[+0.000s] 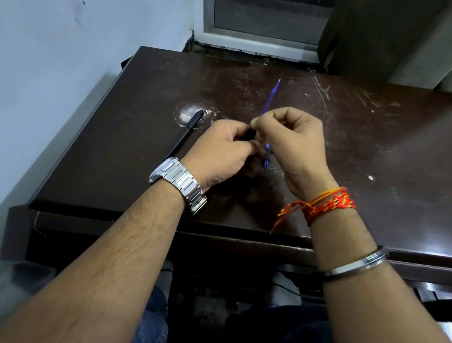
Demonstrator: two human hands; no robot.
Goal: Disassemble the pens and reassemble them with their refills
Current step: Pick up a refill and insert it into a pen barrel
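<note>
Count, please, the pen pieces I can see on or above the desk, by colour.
Black: 2, a pen body lying on the desk, and a small piece held between the two hands, left hand and right hand.
Blue: 2, a pen behind the right hand, and a piece below the hands.
Total: 4

Small black part pinched between both hands is mostly covered by fingers, unidentifiable; blue translucent pen mid-section hidden behind right hand.
</note>
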